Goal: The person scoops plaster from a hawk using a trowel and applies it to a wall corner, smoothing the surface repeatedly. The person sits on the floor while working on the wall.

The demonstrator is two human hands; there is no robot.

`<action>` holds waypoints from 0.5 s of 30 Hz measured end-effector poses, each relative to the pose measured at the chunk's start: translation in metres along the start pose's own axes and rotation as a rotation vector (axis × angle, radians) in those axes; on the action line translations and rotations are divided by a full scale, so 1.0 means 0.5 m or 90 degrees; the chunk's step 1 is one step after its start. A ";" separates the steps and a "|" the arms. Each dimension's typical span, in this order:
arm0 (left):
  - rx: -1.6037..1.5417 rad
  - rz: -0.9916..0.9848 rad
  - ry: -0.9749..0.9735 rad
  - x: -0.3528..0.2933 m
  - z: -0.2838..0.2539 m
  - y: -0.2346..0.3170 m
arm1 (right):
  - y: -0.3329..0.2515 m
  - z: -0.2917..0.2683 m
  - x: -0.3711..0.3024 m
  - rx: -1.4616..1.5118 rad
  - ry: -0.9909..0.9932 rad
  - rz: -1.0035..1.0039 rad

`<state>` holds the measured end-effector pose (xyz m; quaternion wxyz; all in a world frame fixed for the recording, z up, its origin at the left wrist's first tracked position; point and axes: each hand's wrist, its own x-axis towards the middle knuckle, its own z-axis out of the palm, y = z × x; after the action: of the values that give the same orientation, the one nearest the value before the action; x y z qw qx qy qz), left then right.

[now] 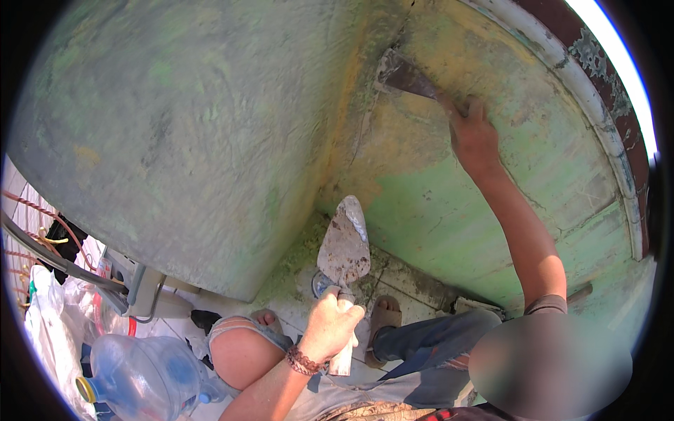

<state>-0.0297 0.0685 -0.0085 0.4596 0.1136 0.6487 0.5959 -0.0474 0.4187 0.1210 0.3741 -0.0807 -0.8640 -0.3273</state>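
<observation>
My right hand (476,139) is raised along the green wall, closed round the handle of a putty knife (411,78). The blade's broad end lies against the stained, yellowish patch of wall beside the inner corner and a thin crack. Lower down, in front of my body, my left hand (330,324) grips a pointing trowel (345,245) by its pale handle. The trowel's blade points up and away from me and is smeared with grey mortar. A beaded bracelet circles my left wrist. Fingers of both hands partly hide the handles.
A rough grey-green wall (196,140) meets the green wall (449,203) at a corner. A large clear water jug (144,372) lies at lower left, near white plastic bags (53,309) and a cable (63,259). My feet rest on dirty floor tiles (397,277). A blurred patch covers the lower right.
</observation>
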 end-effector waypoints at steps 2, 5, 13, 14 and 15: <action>0.011 0.000 -0.013 0.002 0.000 0.000 | -0.001 0.013 0.001 0.012 0.023 -0.011; -0.004 -0.007 -0.024 0.006 0.004 0.006 | 0.006 0.027 0.000 -0.027 0.017 -0.013; -0.021 -0.006 -0.032 0.003 0.004 0.009 | 0.010 0.008 -0.001 -0.172 -0.141 0.005; -0.016 -0.008 -0.039 -0.001 0.000 0.017 | 0.003 -0.002 0.002 -0.182 -0.177 0.012; -0.011 -0.010 -0.046 -0.005 -0.002 0.021 | -0.005 -0.014 0.007 -0.192 -0.214 0.019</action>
<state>-0.0335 0.0689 0.0017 0.4883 0.1256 0.6275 0.5934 -0.0464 0.4120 0.1257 0.2132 -0.2019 -0.8541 -0.4292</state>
